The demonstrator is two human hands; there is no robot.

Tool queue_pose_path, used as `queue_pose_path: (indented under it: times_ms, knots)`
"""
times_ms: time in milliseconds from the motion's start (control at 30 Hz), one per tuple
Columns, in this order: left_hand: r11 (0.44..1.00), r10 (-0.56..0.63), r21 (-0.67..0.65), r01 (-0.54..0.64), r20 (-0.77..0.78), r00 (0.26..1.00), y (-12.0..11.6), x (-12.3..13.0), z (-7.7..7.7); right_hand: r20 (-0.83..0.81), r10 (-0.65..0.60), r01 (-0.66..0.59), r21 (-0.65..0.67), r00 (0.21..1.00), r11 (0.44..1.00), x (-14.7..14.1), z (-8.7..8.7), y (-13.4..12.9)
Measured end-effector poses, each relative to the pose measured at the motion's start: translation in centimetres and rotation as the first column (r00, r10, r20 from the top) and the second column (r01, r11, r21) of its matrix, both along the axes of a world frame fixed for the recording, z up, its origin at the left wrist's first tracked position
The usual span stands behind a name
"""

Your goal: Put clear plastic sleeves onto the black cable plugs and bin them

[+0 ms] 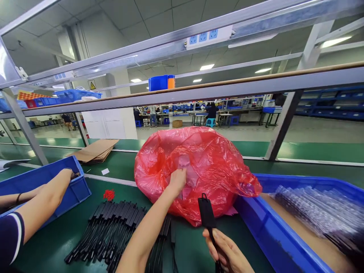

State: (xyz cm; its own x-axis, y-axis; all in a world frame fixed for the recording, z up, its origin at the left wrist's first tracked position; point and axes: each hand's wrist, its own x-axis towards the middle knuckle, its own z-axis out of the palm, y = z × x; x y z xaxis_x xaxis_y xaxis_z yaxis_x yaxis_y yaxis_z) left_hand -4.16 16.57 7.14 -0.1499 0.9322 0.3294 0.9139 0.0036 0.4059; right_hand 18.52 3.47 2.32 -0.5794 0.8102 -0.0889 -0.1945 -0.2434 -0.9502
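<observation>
My right hand (pixel 224 250) holds a black cabled device (pixel 207 214) upright by its cable, at the lower middle. My left hand (pixel 178 180) reaches to a large red plastic bag (pixel 222 163), its fingers closed at a pale pink piece inside or against the bag; what exactly they grip is hard to make out. Rows of black cabled devices (pixel 113 227) lie on the green table (pixel 51 242) beneath and left of my left forearm. Beyond them is a small pile of red bits (pixel 109 195).
At the left, another person's arms (pixel 55 189) reach into a blue bin (pixel 81 185). A blue bin (pixel 267 227) at the right holds bubble-wrapped items (pixel 315 208). Cardboard sheets (pixel 95 151) lie behind, under a metal shelf (pixel 113 103).
</observation>
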Motion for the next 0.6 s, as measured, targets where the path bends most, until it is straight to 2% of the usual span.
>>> queue_pose_path:
  times_ms: [133, 200, 267, 333, 367, 433, 533, 600]
  knots:
    - [0.987, -0.085, 0.15, 0.055, 0.201, 0.976, -7.5, -0.6, 1.8, 0.053, 0.048, -0.053, 0.087, 0.997, 0.995, 0.5, 1.9, -1.3]
    - [0.982, -0.186, 0.089, 0.168, 0.265, 0.946, -11.1, -1.0, 1.7, 0.082, 0.084, -0.094, 0.136, 0.993, 0.986, 1.0, 2.5, -1.8]
    - [0.946, -0.284, -0.066, 0.316, 0.296, 0.912, -13.7, -0.8, 0.9, 0.106, 0.106, -0.124, 0.18, 0.989, 0.976, 1.8, 2.8, -2.6]
    - [0.887, -0.337, -0.222, 0.404, 0.287, 0.897, -14.9, 0.3, -0.4, 0.14, 0.132, -0.16, 0.211, 0.981, 0.964, 3.0, 3.0, -3.5]
    - [0.875, -0.334, -0.271, 0.401, 0.26, 0.906, -15.2, 1.1, -1.1, 0.163, 0.139, -0.173, 0.217, 0.977, 0.961, 3.7, 2.9, -4.1]
    - [0.901, -0.277, -0.296, 0.317, 0.169, 0.946, -15.4, 3.4, -2.3, 0.217, 0.104, -0.154, 0.23, 0.971, 0.961, 5.4, 2.7, -5.0]
    - [0.945, -0.19, -0.264, 0.192, 0.03, 0.981, -16.6, 7.1, -3.7, 0.312, -0.048, -0.039, 0.265, 0.949, 0.963, 8.2, 1.7, -5.9]
    - [0.934, -0.243, -0.276, 0.229, -0.017, 0.97, -18.4, 9.4, -4.8, 0.378, -0.158, 0.045, 0.29, 0.912, 0.956, 9.9, 0.8, -6.3]
